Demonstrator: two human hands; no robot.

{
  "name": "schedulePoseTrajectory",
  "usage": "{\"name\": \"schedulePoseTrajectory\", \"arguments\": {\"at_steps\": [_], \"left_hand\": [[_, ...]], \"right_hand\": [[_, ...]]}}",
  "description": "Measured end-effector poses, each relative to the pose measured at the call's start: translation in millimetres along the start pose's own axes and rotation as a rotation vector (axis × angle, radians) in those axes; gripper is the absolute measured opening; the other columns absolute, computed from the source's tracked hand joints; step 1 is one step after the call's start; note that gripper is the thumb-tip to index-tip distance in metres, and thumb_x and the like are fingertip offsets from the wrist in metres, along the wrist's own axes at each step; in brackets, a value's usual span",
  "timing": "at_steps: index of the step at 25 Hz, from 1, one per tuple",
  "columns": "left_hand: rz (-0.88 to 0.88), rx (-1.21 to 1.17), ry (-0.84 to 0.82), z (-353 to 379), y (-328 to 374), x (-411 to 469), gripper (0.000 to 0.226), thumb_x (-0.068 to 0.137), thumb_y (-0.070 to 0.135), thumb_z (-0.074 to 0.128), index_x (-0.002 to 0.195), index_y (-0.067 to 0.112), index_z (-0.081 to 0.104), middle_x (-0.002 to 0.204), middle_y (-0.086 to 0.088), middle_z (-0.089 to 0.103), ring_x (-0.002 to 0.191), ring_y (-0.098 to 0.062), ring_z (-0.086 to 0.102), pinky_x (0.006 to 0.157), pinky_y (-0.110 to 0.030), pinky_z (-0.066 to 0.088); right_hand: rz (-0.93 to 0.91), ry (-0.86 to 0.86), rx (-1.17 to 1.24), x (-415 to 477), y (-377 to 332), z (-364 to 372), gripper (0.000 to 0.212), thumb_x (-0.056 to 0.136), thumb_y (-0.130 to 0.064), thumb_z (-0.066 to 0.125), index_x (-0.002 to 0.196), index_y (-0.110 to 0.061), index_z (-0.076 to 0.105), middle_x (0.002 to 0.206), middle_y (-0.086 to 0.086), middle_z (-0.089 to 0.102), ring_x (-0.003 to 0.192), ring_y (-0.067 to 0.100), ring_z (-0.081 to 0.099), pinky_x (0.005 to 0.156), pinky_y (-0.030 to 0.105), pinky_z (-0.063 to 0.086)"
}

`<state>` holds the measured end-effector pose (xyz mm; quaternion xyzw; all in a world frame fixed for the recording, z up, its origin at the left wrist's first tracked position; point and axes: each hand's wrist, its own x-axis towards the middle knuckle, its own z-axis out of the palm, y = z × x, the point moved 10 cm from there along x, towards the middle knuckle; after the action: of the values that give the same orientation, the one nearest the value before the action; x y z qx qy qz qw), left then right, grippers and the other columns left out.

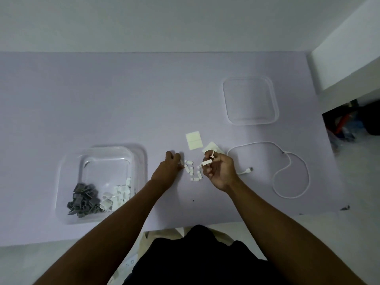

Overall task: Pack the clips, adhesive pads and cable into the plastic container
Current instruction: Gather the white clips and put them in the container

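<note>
A clear plastic container [139, 161] sits at the left, with a heap of grey clips [83, 199] and white clips [120, 193] inside. Several loose white clips [192, 171] lie on the table between my hands. My left hand [169, 168] rests on the table at their left edge, fingers curled onto a clip. My right hand [219, 171] is raised just right of them and pinches white clips [207, 162] in its fingertips. Two pale adhesive pads [194, 140] [211, 148] lie just beyond. A white USB cable [287, 171] loops at the right.
A clear lid [250, 100] lies at the back right of the lilac table [102, 99]. The table's near edge runs just in front of my body. A white ledge [349, 58] and cluttered floor lie past the right edge.
</note>
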<state>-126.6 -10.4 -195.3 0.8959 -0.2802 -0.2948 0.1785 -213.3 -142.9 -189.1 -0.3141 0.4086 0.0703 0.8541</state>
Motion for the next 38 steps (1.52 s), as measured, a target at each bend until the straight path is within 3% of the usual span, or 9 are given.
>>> {"name": "schedulePoseTrajectory", "arguments": {"at_steps": [6,12,20,24,26,30,33,35,38], "left_hand": [[-0.023,0.062,-0.019,1.2,-1.6,4.4,0.04,0.1,0.019,0.05,0.133,-0.001,0.04,0.131,-0.022,0.044,0.09,-0.042,0.063,0.072,-0.035,0.045],[0.014,0.067,-0.009,-0.7,-3.2,8.4,0.03,0.101,0.018,0.045,0.128,0.003,0.042,0.125,-0.02,0.049,0.086,-0.039,0.064,0.075,-0.042,0.053],[-0.047,0.096,0.037,-4.6,-1.0,9.7,0.037,0.1,0.0,0.038,0.137,-0.005,0.035,0.125,-0.023,0.047,0.083,-0.041,0.065,0.063,-0.036,0.04],[-0.039,0.045,0.022,-1.4,-7.0,15.3,0.029,0.103,0.005,0.032,0.128,-0.006,0.042,0.117,-0.019,0.049,0.091,-0.031,0.058,0.068,-0.031,0.041],[-0.018,-0.004,0.021,-6.5,-4.3,18.0,0.023,0.103,0.009,0.033,0.116,-0.003,0.047,0.108,-0.016,0.052,0.091,-0.03,0.056,0.075,-0.036,0.047],[-0.052,-0.253,0.029,-13.0,-20.8,19.7,0.021,0.102,0.023,0.039,0.1,0.005,0.049,0.092,-0.009,0.06,0.079,-0.025,0.057,0.07,-0.036,0.046],[-0.191,-0.53,0.028,-12.8,-33.0,17.0,0.016,0.098,0.016,0.042,0.092,0.006,0.052,0.078,-0.006,0.067,0.066,-0.02,0.059,0.059,-0.032,0.046],[-0.359,-0.861,-0.016,-3.4,-40.2,11.8,0.022,0.093,0.01,0.037,0.077,0.007,0.052,0.059,-0.002,0.062,0.049,-0.017,0.047,0.047,-0.026,0.036],[-0.562,-1.479,-0.142,22.7,-38.2,1.8,0.02,0.086,0.011,0.035,0.07,0.013,0.047,0.051,0.001,0.047,0.043,-0.012,0.023,0.039,-0.02,0.018]], "right_hand": [[0.027,-0.075,-0.016,-5.4,3.4,3.5,0.021,0.078,-0.022,0.04,0.07,-0.008,0.054,0.066,0.007,0.043,0.048,0.016,0.034,0.046,0.024,0.019],[0.129,-0.057,-0.104,-2.6,21.0,0.4,0.053,0.095,-0.053,0.045,0.062,-0.012,0.037,0.057,0.005,0.037,0.047,0.017,0.033,0.045,0.026,0.016],[0.168,-0.136,0.22,-4.5,18.4,3.9,0.031,0.091,-0.022,0.036,0.062,-0.014,0.044,0.054,-0.003,0.027,0.039,0.008,0.028,0.032,0.019,0.017],[0.171,-0.085,0.16,-2.6,22.2,-6.0,0.029,0.09,-0.019,0.035,0.07,-0.01,0.053,0.061,0.001,0.04,0.04,0.01,0.034,0.032,0.018,0.019],[0.127,-0.014,0.093,-0.2,20.2,-15.5,0.025,0.086,-0.018,0.038,0.07,-0.009,0.054,0.064,0.003,0.042,0.044,0.012,0.036,0.034,0.021,0.022],[0.085,0.087,0.06,-0.9,22.9,-34.2,0.02,0.083,-0.02,0.044,0.07,-0.009,0.056,0.065,0.004,0.045,0.051,0.014,0.041,0.038,0.022,0.027],[0.078,0.121,0.058,-3.2,26.0,-40.3,0.022,0.084,-0.02,0.044,0.07,-0.009,0.056,0.065,0.004,0.046,0.052,0.015,0.043,0.039,0.023,0.032],[0.069,0.132,0.055,-4.1,25.4,-41.0,0.022,0.084,-0.02,0.044,0.069,-0.01,0.056,0.065,0.004,0.046,0.053,0.015,0.043,0.041,0.023,0.032],[0.06,0.134,0.054,-4.7,21.6,-39.8,0.021,0.083,-0.021,0.046,0.068,-0.01,0.056,0.065,0.004,0.046,0.053,0.015,0.043,0.042,0.023,0.031]]}}
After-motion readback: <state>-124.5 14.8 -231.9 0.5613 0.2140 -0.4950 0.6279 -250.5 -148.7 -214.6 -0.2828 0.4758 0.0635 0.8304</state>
